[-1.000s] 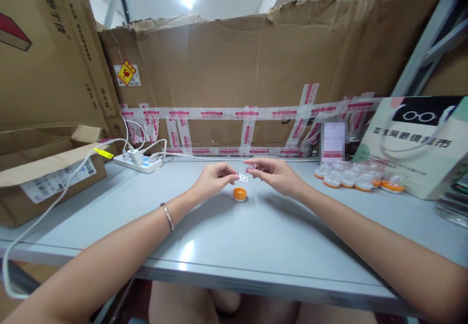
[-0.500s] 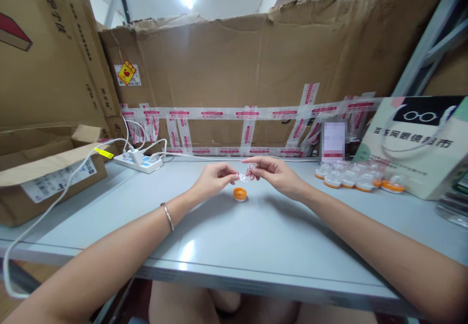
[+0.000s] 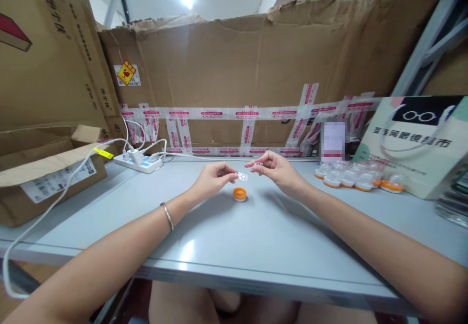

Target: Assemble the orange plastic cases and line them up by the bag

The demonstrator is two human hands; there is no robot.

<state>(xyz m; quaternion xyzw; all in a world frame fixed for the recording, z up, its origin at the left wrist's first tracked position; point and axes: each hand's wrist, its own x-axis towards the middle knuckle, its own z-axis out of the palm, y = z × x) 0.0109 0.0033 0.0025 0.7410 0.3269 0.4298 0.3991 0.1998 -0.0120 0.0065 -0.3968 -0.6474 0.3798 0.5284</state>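
My left hand point(image 3: 216, 177) pinches a small white perforated plastic piece point(image 3: 243, 176) between thumb and fingertips. Opposite it, my right hand point(image 3: 276, 170) is closed on another small white openwork piece point(image 3: 258, 164), partly covered by the fingers. A short gap separates the two pieces, and both are held just above the table. Below them on the tabletop stands a round orange and white cap point(image 3: 240, 194), its hollow orange side facing up. Neither hand touches the cap.
Several clear-domed caps with orange bases point(image 3: 354, 180) stand together at the right, beside a paper bag point(image 3: 413, 143). A white power strip point(image 3: 141, 162) with cables and an open cardboard box point(image 3: 54, 172) are at the left. A large carton point(image 3: 226, 65) walls off the back.
My right hand has drawn slightly away to the right, its fingers closing further around its white piece. The left hand's piece now lies flatter to view. The cap has stayed put.
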